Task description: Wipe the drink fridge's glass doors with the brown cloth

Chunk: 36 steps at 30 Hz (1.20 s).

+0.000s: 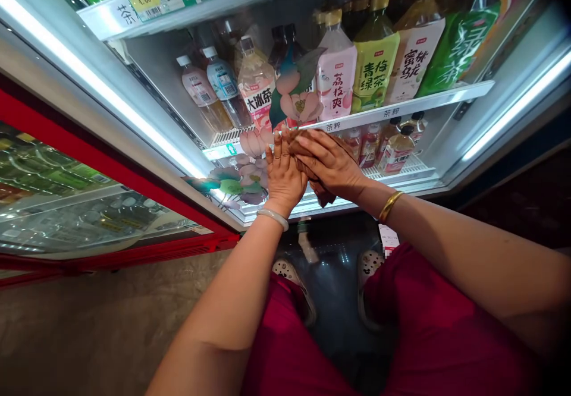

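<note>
A crumpled brown cloth point(324, 192) lies under my right hand point(328, 157), which presses it against the clear glass front of a lit drinks cooler. My right fingers curve over the cloth, and part of it hangs below the palm. Beside it on the left, my left hand point(285, 173) rests against the glass with its fingers stretched out, close to the cloth's edge. Flower decals point(254, 176) on the glass surround my left hand, with another pink flower decal point(301, 106) above. A pale bangle circles my left wrist, a gold one my right.
Behind the glass, a shelf holds large bottles, including a pink-labelled bottle point(336, 78) and a green-labelled bottle point(376, 63). Smaller bottles point(398, 149) stand lower down. A red-framed cooler point(178, 214) is at left. My shoes point(288, 271) are on the floor below.
</note>
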Available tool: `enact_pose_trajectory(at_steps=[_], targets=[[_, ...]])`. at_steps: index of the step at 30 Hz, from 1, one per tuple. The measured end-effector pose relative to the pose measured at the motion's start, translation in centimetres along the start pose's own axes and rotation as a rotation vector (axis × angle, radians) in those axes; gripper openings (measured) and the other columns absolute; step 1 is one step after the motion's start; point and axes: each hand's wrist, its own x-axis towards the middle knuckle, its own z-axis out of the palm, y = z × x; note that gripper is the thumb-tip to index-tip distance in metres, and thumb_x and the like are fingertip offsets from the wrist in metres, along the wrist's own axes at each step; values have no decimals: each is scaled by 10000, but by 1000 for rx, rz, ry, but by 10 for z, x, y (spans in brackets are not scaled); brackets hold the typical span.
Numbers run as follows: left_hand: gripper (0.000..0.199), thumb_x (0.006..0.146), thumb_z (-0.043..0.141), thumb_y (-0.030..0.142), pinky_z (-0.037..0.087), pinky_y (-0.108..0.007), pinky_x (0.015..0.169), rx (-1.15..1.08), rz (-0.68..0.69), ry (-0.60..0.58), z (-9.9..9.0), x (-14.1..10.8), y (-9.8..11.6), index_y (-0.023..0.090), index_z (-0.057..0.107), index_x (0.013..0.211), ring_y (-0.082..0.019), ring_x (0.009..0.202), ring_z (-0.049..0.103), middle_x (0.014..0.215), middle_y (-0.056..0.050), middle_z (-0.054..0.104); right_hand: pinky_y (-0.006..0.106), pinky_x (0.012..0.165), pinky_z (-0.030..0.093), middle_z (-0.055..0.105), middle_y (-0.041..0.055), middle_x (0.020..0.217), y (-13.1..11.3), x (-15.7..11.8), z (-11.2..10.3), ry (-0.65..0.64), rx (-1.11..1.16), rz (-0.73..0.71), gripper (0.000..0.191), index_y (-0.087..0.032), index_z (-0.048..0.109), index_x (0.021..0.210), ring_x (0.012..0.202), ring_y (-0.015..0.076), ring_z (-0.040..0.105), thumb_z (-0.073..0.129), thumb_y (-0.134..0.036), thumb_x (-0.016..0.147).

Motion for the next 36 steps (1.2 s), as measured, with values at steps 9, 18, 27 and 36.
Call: enact_pose_trajectory(at_steps=[9,18,27,36], targets=[[695,973,438,258,-109,-535,1337,-69,54,66,-1,4,0,69,333,1633,-257,1648,-25,1738,-163,238,573,1314,315,504,-10,1607,15,19,-13,241,30,57,420,-321,533,1499,1561,244,384,383,-310,1107],[664,1008,410,254,-88,-517,1339,-21,84,88,1,-8,-19,93,319,1645,-228,1644,-33,1741,-141,234,510,1286,388,578,12,1549,14,9,-19,190,-11,5,409,-305,556,1476,1515,218,457,435,-283,1085],[654,995,501,263,0,-560,1352,100,117,119,-3,-17,-39,122,380,1622,-275,1645,18,1726,-155,270,429,1306,373,652,87,1469,-23,26,6,163,-166,-196,393,-147,623,1402,1561,253,384,573,-174,1013],[754,1026,434,226,34,-524,1363,165,132,242,-15,-19,-51,90,103,1689,-242,1629,-87,1756,-154,87,557,1307,344,503,59,1618,-14,44,3,335,-77,-26,590,-302,450,1583,1570,282,373,542,-159,1018]])
